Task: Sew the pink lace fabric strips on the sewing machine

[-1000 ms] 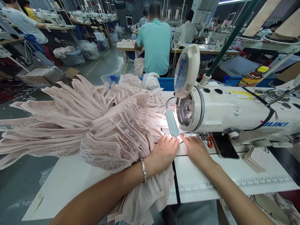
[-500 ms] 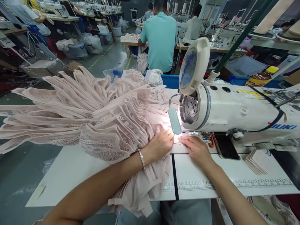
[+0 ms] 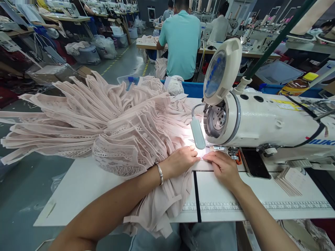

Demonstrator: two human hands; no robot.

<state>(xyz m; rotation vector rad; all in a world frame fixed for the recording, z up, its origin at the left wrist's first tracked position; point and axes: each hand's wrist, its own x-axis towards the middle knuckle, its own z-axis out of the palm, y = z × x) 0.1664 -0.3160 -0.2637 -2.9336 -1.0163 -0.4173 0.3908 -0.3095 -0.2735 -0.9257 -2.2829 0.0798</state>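
Observation:
Under the sewing machine's [image 3: 264, 118] head, my left hand [image 3: 183, 161] is closed with the fingertips pinched at the edge of the pale pink fabric, in bright light. My right hand [image 3: 224, 168] faces it from the right, thumb and fingers pinched on the same fabric edge beside the presser foot; the glare washes out the piece itself. A big bundle of pale pink lace garment pieces [image 3: 115, 153] lies left of the machine. Part of it hangs past my left forearm over the table's front edge. The small work lamp [image 3: 198, 133] partly hides the needle area.
A phone [image 3: 255, 163] and a stack of card pieces [image 3: 289, 181] lie on the right of the white table [image 3: 220, 188], which has a printed ruler. Behind the machine stand a blue bin [image 3: 195, 90] and a bottle [image 3: 298, 84]. A co-worker [image 3: 180, 45] sits ahead.
My fingertips have come closer together by the needle area, and the right hand's fingers have drawn into a pinch. The view has shifted slightly; the bundle lies much as before.

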